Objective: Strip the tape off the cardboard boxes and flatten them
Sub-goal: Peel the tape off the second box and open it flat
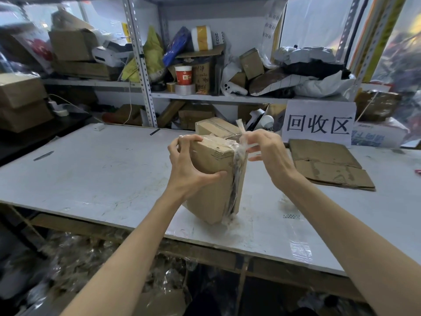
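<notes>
The job looks to be somewhere in the middle. One cardboard box (211,179) stands tilted on a lower corner near the front of the table (91,169), closed and not yet flattened. The left hand (189,163) has its grip on the box, with fingers curled over the top left edge and the thumb pressed to the near face. The right hand (271,153) has a narrow grip, pinching a twisted strip of clear tape (241,133) that rises off the box's upper right corner. More tape runs crumpled down the right edge of the box to the corner on the table, so this strip is only partly free and most of it remains to be pulled away. Just behind, touching or nearly touching the first, is a second box (216,126), closed, with a band of tape across its top; it seems untouched. To the right, in front of a white paper sign (319,122), lies a flattened sheet of cardboard (328,165), which suggests at least one box is already done. Small scraps of tape (287,201) lie on the table near the right forearm. What is left, as I judge it: finish this strip, open and flatten this box, then do the one behind.
</notes>
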The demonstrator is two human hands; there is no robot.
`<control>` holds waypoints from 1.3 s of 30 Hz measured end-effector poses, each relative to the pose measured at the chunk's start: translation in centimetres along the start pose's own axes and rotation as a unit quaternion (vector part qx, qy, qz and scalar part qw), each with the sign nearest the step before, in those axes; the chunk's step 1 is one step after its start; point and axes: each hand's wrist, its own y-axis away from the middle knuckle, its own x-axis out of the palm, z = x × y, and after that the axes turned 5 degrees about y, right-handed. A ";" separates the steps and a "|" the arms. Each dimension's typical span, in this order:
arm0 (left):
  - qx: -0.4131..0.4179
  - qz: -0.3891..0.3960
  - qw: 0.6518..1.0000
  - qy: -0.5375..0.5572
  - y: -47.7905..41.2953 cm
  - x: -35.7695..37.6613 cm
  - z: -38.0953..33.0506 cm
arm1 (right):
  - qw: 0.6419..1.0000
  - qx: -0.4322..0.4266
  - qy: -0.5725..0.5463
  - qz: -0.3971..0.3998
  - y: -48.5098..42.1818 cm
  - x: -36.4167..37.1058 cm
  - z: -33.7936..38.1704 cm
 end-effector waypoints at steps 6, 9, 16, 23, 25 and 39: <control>0.047 -0.014 0.998 -0.036 -0.3 0.3 -0.2 | 0.997 0.001 -0.066 -0.048 0.1 0.5 0.1; 0.056 -0.010 0.997 -0.052 0.1 0.5 0.2 | 0.996 -0.032 0.086 -0.020 -0.4 0.0 0.2; 0.068 -0.006 0.995 -0.072 0.8 1.0 -0.3 | 0.917 -0.214 0.338 0.006 -0.4 0.2 -0.9; 0.082 0.008 0.994 -0.067 2.0 0.4 0.0 | 0.900 -0.228 0.371 -0.028 -0.6 0.2 -2.4; 0.084 0.030 0.994 -0.061 2.1 0.1 -0.1 | 0.904 -0.220 0.366 -0.025 -0.9 -0.2 -2.8; -0.099 0.020 0.992 0.072 0.0 -0.4 -0.9 | 0.946 -0.096 0.299 0.079 -0.9 0.7 -0.5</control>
